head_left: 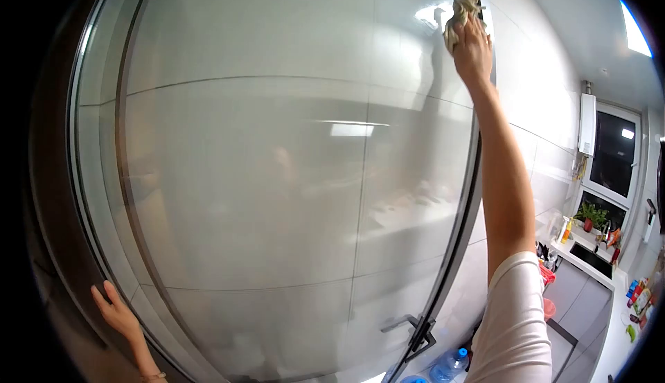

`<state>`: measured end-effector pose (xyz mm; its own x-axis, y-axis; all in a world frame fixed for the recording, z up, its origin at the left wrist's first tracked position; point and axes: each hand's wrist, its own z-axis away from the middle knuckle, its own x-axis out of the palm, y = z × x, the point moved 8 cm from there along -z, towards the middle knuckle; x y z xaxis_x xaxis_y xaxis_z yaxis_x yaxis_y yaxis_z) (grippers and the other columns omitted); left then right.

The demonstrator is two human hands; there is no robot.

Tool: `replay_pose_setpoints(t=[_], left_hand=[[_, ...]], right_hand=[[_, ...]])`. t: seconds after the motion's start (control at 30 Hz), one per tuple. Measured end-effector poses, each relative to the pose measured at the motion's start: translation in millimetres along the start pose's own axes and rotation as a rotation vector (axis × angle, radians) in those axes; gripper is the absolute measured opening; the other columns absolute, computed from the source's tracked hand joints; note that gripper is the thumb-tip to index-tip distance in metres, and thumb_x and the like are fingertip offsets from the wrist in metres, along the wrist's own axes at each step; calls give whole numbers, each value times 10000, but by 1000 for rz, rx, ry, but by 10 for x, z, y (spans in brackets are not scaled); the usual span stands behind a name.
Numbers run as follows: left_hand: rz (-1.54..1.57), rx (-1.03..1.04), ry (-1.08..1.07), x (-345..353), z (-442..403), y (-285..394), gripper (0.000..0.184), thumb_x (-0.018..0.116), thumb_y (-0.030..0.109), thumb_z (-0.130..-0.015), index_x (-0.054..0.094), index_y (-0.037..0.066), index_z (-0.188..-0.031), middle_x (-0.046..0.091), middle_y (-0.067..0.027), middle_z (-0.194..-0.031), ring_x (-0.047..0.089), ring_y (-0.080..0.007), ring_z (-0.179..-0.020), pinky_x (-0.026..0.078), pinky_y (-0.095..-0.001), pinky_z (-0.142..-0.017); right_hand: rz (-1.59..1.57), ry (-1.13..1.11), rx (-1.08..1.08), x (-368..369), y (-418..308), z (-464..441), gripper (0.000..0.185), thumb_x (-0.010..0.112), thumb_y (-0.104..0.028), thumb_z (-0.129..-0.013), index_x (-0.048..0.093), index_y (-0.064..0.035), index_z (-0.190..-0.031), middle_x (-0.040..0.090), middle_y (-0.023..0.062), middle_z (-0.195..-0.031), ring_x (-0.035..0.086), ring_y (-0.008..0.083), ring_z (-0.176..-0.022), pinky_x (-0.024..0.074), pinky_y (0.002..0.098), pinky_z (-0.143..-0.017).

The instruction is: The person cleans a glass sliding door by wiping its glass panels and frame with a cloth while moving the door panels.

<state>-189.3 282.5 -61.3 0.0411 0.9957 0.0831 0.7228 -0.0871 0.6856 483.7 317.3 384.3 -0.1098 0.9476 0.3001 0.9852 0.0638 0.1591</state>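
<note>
A large glass door with a dark frame fills the middle of the view. My right hand is raised high and presses a crumpled beige cloth against the glass near the door's upper right edge. Low at the left, my left hand has its fingers apart beside the dark door frame; it holds nothing. A black door handle sits at the lower right of the door.
At the right are a counter with a sink, a potted plant, bottles and a window. A white heater hangs on the wall. A blue water bottle stands on the floor beside the door.
</note>
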Motion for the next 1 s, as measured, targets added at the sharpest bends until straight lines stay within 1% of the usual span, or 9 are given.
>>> replay_pose_setpoints(t=[0.23, 0.4, 0.6, 0.73, 0.77, 0.8, 0.83, 0.9, 1.0], left_hand=[[-18, 8, 1, 68, -41, -99, 615, 443, 431, -889, 397, -74, -1238, 414, -248, -1271, 398, -344, -1188, 320, -349, -970], [-9, 22, -5, 72, -40, -19, 644, 446, 470, -874, 404, -62, -1234, 415, -250, -1267, 403, -354, -1178, 322, -361, -966], [-24, 69, 17, 26, -20, 101, 600, 451, 425, -887, 417, -85, -1201, 438, -268, -1230, 418, -371, -1153, 337, -372, -947], [-31, 82, 14, 3, -14, 129, 585, 453, 404, -894, 415, -97, -1193, 445, -272, -1220, 428, -370, -1143, 340, -373, -940], [-39, 83, 16, -8, -3, 148, 585, 453, 404, -894, 415, -97, -1193, 445, -272, -1220, 428, -370, -1143, 340, -373, -940], [-18, 60, 6, -9, 0, 149, 582, 456, 397, -894, 413, -100, -1193, 444, -272, -1220, 428, -369, -1142, 339, -371, -942], [1, 39, -4, -12, -9, 140, 578, 458, 390, -895, 411, -103, -1194, 444, -273, -1221, 429, -369, -1142, 338, -369, -944], [17, 53, 10, -17, -1, 130, 573, 461, 383, -896, 410, -103, -1194, 445, -272, -1221, 430, -370, -1141, 338, -368, -943], [31, 67, 18, -15, 7, 105, 565, 465, 373, -897, 410, -103, -1196, 448, -271, -1218, 432, -369, -1139, 341, -363, -941]], right_hand=[[-12, -104, -52, -568, -366, 1287, 431, 349, -256, -922, 410, -11, -1272, 411, 178, -1303, 311, 326, -1260, 139, 456, -1053], [-59, -283, -51, -889, -770, 2308, 438, 343, -162, -900, 350, 36, -1290, 285, 240, -1364, 198, 375, -1303, 48, 513, -1046], [-71, -172, -137, -531, -666, 1338, 450, 317, -200, -914, 330, 22, -1305, 291, 232, -1364, 209, 344, -1306, 74, 486, -1054], [95, -135, -60, -36, -435, 106, 457, 257, -334, -940, 343, -108, -1328, 308, 147, -1379, 214, 314, -1307, 95, 491, -1058], [109, -24, -102, 121, -316, -172, 477, 253, -385, -933, 324, -155, -1345, 285, 130, -1396, 215, 316, -1306, 100, 486, -1058], [173, -97, -69, 376, -91, -487, 522, 380, -377, -900, 247, -195, -1371, 208, 80, -1432, 151, 309, -1327, 111, 573, -1020], [461, -248, -196, 568, -48, -640, 547, 339, -458, -889, 227, -235, -1376, 177, 68, -1445, 134, 318, -1330, 102, 564, -1025], [-3, -169, 72, 385, -180, -670, 582, 273, -528, -879, 214, -239, -1381, 170, 60, -1449, 130, 318, -1331, 92, 533, -1038], [-47, -102, 21, 405, -184, -508, 631, 226, -578, -870, 219, -213, -1384, 179, 74, -1447, 129, 303, -1334, 95, 453, -1059]])
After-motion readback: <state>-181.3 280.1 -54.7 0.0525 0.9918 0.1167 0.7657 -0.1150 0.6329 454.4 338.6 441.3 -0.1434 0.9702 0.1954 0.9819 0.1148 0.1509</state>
